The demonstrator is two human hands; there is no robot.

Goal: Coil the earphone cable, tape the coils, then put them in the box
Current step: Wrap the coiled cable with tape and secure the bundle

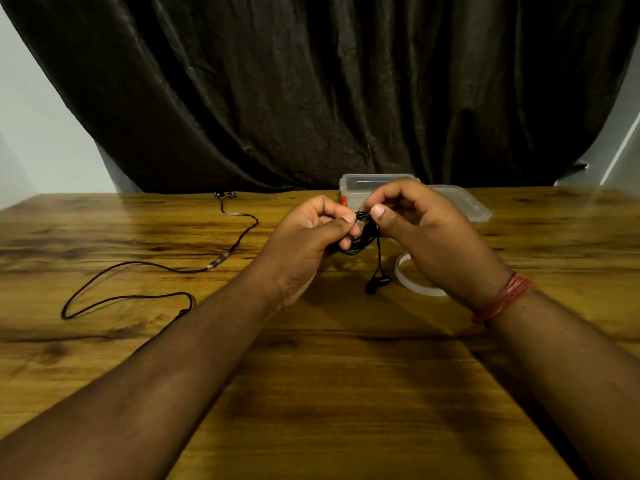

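Your left hand (313, 233) and right hand (412, 220) pinch the coiled cable (362, 235), apparently untaped; a slackened pinch unwinds it.

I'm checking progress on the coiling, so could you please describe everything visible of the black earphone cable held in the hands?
The black earphone cable is thin and wound into a small bundle of loops, held above the wooden table. The left hand and the right hand pinch it from either side. A short length hangs down, ending in a black earbud. No tape shows on it.
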